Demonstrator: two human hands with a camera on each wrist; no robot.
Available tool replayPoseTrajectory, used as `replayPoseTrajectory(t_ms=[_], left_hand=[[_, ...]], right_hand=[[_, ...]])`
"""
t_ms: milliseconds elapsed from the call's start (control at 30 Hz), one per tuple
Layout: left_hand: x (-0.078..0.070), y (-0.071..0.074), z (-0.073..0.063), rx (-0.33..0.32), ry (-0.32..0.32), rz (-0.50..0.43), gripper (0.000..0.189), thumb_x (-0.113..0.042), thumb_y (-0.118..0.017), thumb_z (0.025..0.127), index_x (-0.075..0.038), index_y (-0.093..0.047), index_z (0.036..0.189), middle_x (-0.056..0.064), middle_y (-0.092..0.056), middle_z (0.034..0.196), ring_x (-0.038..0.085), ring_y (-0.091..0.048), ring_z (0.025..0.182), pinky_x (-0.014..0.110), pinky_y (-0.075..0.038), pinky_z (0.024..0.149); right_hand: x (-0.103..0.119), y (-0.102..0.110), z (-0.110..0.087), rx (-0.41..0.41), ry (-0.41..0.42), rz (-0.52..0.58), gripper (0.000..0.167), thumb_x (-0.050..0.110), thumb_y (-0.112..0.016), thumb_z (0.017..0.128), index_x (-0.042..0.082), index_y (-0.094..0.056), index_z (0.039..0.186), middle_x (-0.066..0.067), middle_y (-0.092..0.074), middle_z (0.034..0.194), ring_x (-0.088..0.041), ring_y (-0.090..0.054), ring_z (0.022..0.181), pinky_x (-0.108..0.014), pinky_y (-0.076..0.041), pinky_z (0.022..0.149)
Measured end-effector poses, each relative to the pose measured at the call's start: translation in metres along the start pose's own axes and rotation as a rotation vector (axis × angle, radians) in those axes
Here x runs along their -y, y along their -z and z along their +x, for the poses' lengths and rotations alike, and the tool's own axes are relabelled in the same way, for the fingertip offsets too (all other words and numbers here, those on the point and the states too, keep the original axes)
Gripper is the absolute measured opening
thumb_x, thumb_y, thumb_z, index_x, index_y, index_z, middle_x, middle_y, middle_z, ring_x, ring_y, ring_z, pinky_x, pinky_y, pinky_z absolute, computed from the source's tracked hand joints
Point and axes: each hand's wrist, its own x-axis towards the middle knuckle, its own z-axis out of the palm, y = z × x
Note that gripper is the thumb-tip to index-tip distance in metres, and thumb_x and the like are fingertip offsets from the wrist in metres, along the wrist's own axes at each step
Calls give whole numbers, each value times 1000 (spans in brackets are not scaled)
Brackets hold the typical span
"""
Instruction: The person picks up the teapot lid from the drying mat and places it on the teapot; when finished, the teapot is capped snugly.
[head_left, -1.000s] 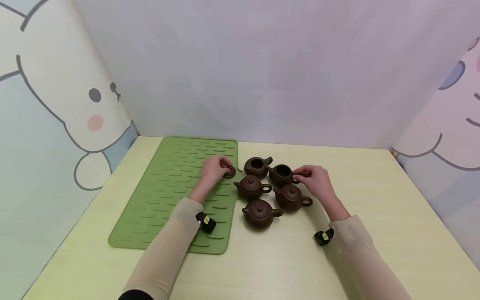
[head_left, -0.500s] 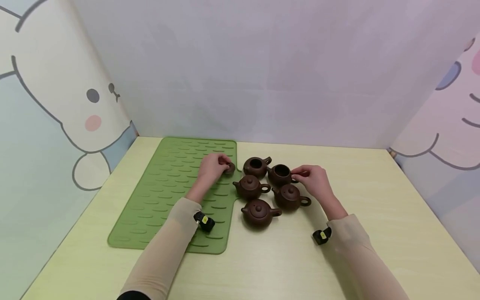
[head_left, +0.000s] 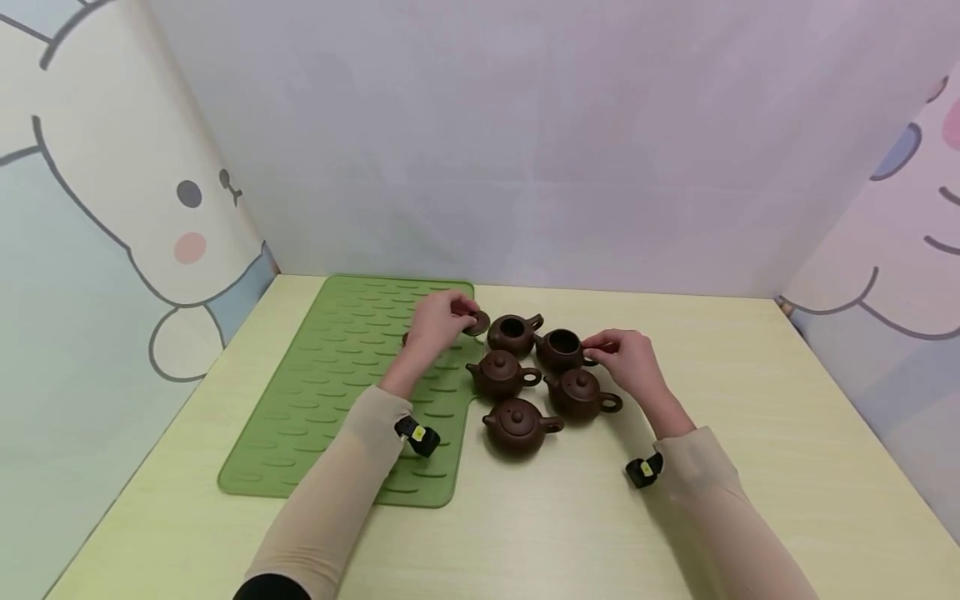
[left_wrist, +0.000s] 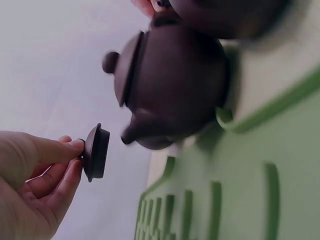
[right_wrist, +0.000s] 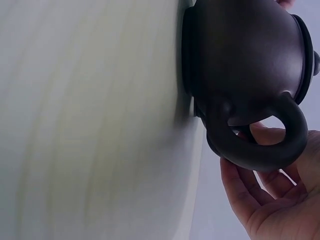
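My left hand point(head_left: 437, 321) pinches a dark brown teapot lid point(head_left: 477, 323) by its knob. The lid is raised by the mat's right edge, close to the left of a lidless teapot point(head_left: 512, 335); the left wrist view has its underside facing away from the fingers. With its fingertips, my right hand point(head_left: 628, 357) holds the handle of a second lidless teapot point(head_left: 559, 350). In the right wrist view, a lidded teapot point(right_wrist: 245, 60) in front hides most of that pot. A bit of another dark piece point(head_left: 405, 339) shows behind my left wrist on the mat.
Three lidded teapots stand close together: one at the left point(head_left: 498, 377), one at the right point(head_left: 581, 395) and one in front point(head_left: 517, 427). A green ridged mat point(head_left: 300, 450) covers the left of the pale wooden table point(head_left: 585, 525). Cloth walls point(head_left: 525, 167) enclose the back and sides.
My left hand has lifted the lid off the mat and carried it right and back towards the rear lidless teapot. The right hand stays at its teapot's handle.
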Motion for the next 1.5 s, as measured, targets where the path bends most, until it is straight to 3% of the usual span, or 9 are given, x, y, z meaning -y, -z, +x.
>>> replayPoseTrajectory(t_ms=[400,767,1500], left_hand=[[-31,-16,8,52,-69,-24,10,-13,-71,93,-13,-72,103,4,-73,106,21,-68,102,35,-58,86],[-49,-40,14,114,-124,-57,10,-12,-71,93,-13,-72,102,3,-74,104,19,-68,101,34,-56,88],[-65,-79,17,194,-207,-41,10,-11,-71,92,-15,-73,101,1,-74,101,15,-69,95,26,-56,82]], right_hand=[[0,0,0,-1,-6,9,14,6,-71,91,2,-77,103,-18,-76,97,-25,-72,85,-30,-52,71],[2,1,-2,13,-16,20,14,6,-71,91,1,-77,103,-18,-77,97,-29,-73,88,-28,-54,72],[2,2,-2,9,-6,-3,14,6,-71,91,1,-77,103,-18,-77,98,-31,-73,91,-33,-56,75]])
